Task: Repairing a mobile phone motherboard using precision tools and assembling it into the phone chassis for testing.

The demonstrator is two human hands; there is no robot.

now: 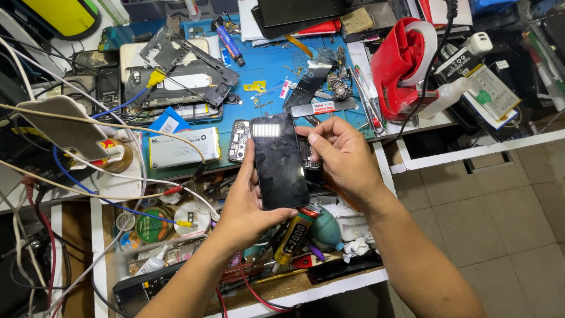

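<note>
Two hands on one phone [279,160]: my left hand [244,203] cradles it from below, gripping its edges, and my right hand [340,154] pinches its upper right side. I hold it above an open drawer [176,235] with one glue tube [292,237] and tins inside, before a cluttered blue mat [271,65], tiled floor [500,200] at right

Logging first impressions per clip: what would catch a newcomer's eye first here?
A black smartphone held at centre between the left hand and right hand, its glass mirroring a lamp. Behind it, a red tape dispenser stands beside the blue work mat littered with phone parts.
</note>
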